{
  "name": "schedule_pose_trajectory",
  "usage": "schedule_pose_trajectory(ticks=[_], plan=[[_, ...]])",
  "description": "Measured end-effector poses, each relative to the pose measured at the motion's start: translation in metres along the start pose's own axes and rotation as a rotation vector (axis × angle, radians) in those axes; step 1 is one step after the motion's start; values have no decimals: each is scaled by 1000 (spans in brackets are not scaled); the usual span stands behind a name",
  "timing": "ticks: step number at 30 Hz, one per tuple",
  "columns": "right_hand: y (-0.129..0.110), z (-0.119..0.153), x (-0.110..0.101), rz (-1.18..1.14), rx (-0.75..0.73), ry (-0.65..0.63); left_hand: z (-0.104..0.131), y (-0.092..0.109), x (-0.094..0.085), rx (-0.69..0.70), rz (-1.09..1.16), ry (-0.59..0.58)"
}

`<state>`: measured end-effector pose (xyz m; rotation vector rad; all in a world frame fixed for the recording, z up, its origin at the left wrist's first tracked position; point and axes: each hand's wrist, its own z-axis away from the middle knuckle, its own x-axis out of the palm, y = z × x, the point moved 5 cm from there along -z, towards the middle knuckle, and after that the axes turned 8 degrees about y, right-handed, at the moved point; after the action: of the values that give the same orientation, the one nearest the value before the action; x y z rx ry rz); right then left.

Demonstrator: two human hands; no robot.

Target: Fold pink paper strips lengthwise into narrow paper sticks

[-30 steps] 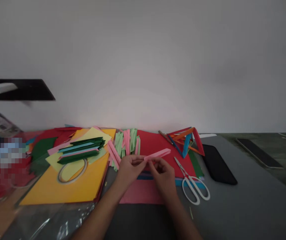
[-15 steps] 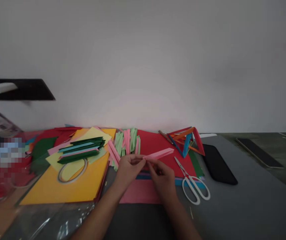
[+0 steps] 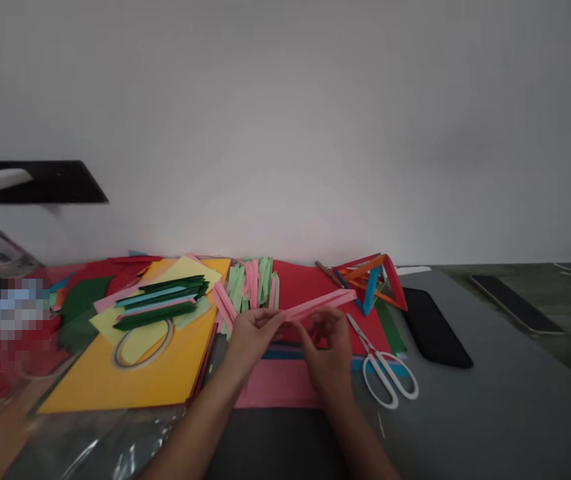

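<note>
At the frame's centre, the left hand pinches a folded pink paper strip; the right hand curves loosely beneath, its contact unclear. Aligned edges and even pressure should give crisp folds.

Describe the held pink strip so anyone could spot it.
On the grey surface, find the large red sheet. Over it, one pink strip slants up rightward from the left hand. Unlike the pink strips lying to its left, it is held.
</note>
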<state>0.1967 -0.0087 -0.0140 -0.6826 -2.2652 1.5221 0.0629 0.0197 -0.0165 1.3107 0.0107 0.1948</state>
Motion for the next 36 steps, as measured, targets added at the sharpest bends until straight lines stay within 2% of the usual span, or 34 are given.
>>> schedule_pose_trajectory(ticks=[3, 4, 6, 8, 10, 14, 18, 23, 26, 29, 36], plan=[[16, -6, -4, -167, 205, 120, 1, 1, 2, -7, -14, -25], [22, -7, -3, -200, 273, 104, 1, 1, 2, -10, -19, -39], [30, -7, 2, -224, 387, -12, 2, 1, 5, -14, -30, -72], [32, -5, 6, -199, 443, -124, 3, 2, 7, -10, -40, -103], [31, -4, 5, -165, 444, -140, 4, 4, 8, -4, -51, -129], [26, -5, 0, -164, 412, -63, 7, 5, 12, -36, -80, -174], [21, -6, -2, -132, 365, -39, 9, 5, 14, -31, -95, -197], [14, -4, 0, -71, 299, -84, 9, 7, 14, 25, -88, -191], [16, -2, 2, -68, 321, -113, 9, 6, 14, 64, -105, -229], [17, -1, 0, -70, 362, -78, 9, 5, 15, 68, -118, -256], [15, 0, 3, -84, 406, -117, 9, 6, 14, 54, -123, -209]])
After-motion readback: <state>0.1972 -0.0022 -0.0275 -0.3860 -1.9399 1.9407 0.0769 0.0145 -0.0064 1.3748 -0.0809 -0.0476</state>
